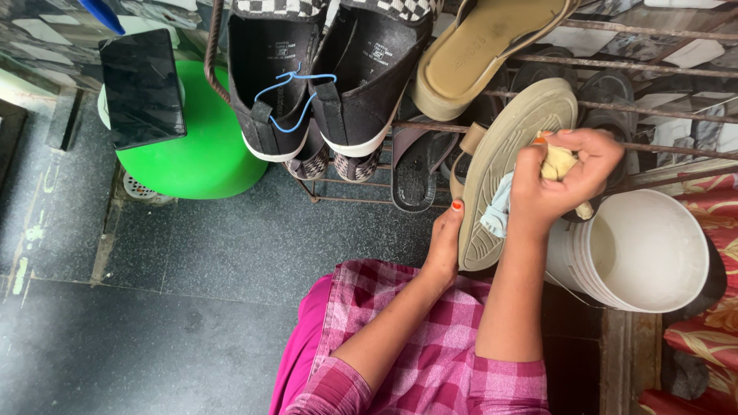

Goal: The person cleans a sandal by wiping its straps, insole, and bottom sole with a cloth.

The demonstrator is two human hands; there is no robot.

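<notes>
Dark speckled stone floor (231, 246) is lying under a metal shoe rack (661, 69). One green tub (207, 154) is carrying one black tablet (142, 88); one white bucket (646, 250) is standing at the right. Two black sneakers (307, 69) are sitting on the rack. Left hand (444, 242) is gripping one beige sandal (503, 169), sole up, in front of the rack; right hand (565, 177) is clenching one yellowish cloth (557, 161) against that sole.

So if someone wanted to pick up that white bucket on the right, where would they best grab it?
Probably by the rim of the white bucket, from above. Its mouth opens upward and is unobstructed, and the rim offers a firm edge. The side toward the right hand and tan sandal is crowded, so the far side seems easier.
</notes>
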